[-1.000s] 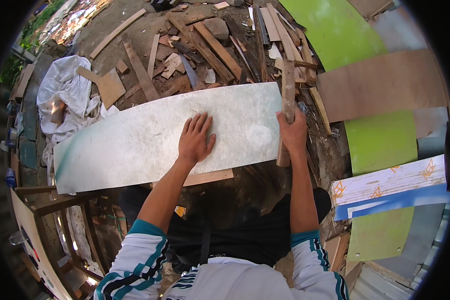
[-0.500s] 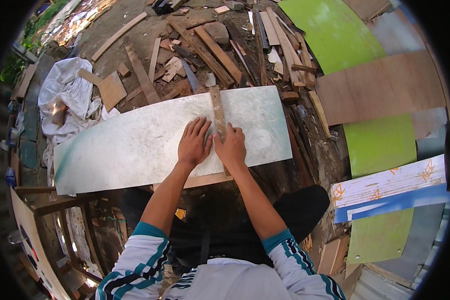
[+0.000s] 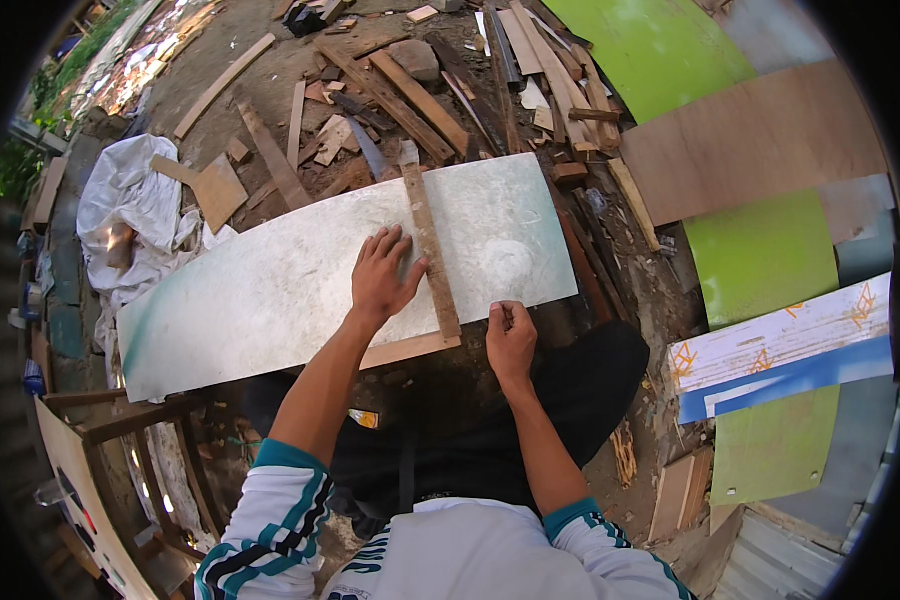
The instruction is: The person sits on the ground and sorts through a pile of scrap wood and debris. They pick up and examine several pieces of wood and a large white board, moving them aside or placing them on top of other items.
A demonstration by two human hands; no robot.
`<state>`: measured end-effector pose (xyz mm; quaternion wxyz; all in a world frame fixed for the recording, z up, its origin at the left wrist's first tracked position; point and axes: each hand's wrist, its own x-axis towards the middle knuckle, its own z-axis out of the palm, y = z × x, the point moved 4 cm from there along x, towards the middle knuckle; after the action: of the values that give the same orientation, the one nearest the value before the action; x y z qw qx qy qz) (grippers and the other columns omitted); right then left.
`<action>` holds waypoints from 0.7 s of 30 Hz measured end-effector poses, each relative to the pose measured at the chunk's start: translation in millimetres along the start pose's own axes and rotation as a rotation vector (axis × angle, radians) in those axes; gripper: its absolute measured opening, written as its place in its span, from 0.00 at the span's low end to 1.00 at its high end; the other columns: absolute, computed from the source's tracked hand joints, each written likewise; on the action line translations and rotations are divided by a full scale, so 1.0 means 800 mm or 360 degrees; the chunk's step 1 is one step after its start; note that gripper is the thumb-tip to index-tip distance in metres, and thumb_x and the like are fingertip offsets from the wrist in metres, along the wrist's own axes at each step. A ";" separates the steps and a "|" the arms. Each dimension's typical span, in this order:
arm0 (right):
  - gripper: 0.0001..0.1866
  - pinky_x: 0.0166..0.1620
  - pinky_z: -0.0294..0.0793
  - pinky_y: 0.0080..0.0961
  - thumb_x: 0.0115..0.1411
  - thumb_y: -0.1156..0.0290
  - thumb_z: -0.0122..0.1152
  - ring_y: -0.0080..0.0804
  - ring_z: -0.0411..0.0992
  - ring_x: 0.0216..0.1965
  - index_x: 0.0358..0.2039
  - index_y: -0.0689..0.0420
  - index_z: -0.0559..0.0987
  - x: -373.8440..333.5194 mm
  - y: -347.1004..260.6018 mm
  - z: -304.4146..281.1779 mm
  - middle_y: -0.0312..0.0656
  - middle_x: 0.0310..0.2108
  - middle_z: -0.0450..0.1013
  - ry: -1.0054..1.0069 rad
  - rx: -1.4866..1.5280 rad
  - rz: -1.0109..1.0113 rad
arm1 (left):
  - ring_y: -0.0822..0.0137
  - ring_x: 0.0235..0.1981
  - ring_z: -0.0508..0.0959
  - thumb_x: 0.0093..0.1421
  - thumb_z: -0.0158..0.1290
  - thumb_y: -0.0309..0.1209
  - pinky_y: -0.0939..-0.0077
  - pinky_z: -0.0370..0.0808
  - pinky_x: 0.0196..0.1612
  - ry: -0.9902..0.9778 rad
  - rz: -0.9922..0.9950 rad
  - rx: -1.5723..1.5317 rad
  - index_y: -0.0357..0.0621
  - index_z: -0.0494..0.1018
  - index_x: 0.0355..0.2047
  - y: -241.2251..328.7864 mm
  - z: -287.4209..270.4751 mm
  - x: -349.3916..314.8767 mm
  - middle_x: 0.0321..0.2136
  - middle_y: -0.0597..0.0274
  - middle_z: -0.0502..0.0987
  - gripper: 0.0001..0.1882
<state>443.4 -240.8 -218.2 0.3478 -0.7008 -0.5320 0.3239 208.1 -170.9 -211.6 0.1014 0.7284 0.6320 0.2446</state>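
Across my lap lies a long whitish panel (image 3: 260, 285) with teal-tinted ends. A narrow wooden strip (image 3: 429, 250) crosses it from the far edge to the near edge. My left hand (image 3: 382, 275) rests on the panel just left of the strip, fingers stretched out and thumb close to the wood. Off the strip, at the panel's near edge towards the right, my right hand (image 3: 511, 345) has its fingers curled into a pinch. Whatever is between those fingers, if anything, is hidden. A pale wooden piece (image 3: 405, 351) shows under the panel's near edge.
Scrap wood and a saw blade (image 3: 368, 150) lie beyond the panel. A white sack (image 3: 130, 190) is at the far left, a wooden frame (image 3: 135, 420) at the near left. Green sheets (image 3: 760, 265) and a brown plywood sheet (image 3: 750, 140) lie on the right.
My right hand has left the wooden strip and moved right and nearer to me, its fingers now pinched. My left hand still lies on the panel beside the strip.
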 end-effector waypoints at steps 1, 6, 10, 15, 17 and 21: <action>0.17 0.31 0.72 0.32 0.63 0.59 0.61 0.37 0.74 0.32 0.39 0.62 0.78 0.005 0.016 -0.010 0.44 0.34 0.76 -0.0158 -0.0022 0.0309 | 0.49 0.66 0.62 0.63 0.52 0.50 0.56 0.55 0.70 0.0001 -0.0034 0.0018 0.40 0.74 0.54 0.000 0.002 0.000 0.61 0.49 0.69 0.29; 0.21 0.31 0.71 0.28 0.63 0.50 0.63 0.24 0.72 0.31 0.36 0.58 0.76 0.001 0.043 0.007 0.36 0.33 0.75 -0.0735 0.0759 0.1094 | 0.45 0.67 0.61 0.62 0.53 0.54 0.54 0.54 0.70 -0.0063 -0.0129 0.0090 0.35 0.73 0.54 0.012 0.004 0.003 0.62 0.44 0.67 0.33; 0.22 0.31 0.71 0.27 0.61 0.49 0.66 0.25 0.72 0.33 0.34 0.56 0.75 -0.007 0.046 0.054 0.37 0.33 0.75 -0.0662 0.1396 0.1113 | 0.45 0.68 0.58 0.60 0.53 0.59 0.53 0.52 0.70 -0.0089 -0.0134 0.0124 0.33 0.71 0.55 0.017 0.001 0.003 0.63 0.43 0.66 0.39; 0.24 0.34 0.74 0.31 0.62 0.47 0.64 0.31 0.74 0.33 0.32 0.59 0.77 -0.007 0.080 0.082 0.39 0.31 0.76 -0.0660 0.1107 0.1072 | 0.46 0.70 0.56 0.58 0.53 0.61 0.53 0.50 0.71 -0.0207 -0.0161 0.0125 0.34 0.69 0.58 0.030 0.006 0.009 0.65 0.43 0.63 0.42; 0.26 0.37 0.75 0.33 0.61 0.45 0.63 0.35 0.76 0.34 0.29 0.61 0.78 -0.015 0.032 0.065 0.44 0.31 0.77 -0.0729 0.0592 0.1008 | 0.47 0.70 0.55 0.58 0.53 0.61 0.53 0.50 0.71 -0.0207 -0.0173 0.0137 0.34 0.69 0.58 0.014 0.003 -0.001 0.65 0.44 0.62 0.42; 0.29 0.39 0.75 0.41 0.59 0.44 0.63 0.51 0.77 0.35 0.30 0.63 0.80 0.000 0.000 0.017 0.53 0.30 0.78 -0.0767 -0.0383 0.0439 | 0.49 0.71 0.54 0.58 0.53 0.62 0.53 0.49 0.71 -0.0261 -0.0176 0.0135 0.35 0.70 0.57 0.015 -0.001 0.000 0.66 0.45 0.61 0.42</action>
<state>431.8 -238.3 -225.6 0.0788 -0.7056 -0.5336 0.4595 218.2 -172.8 -205.4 0.1351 0.7135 0.6706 0.1513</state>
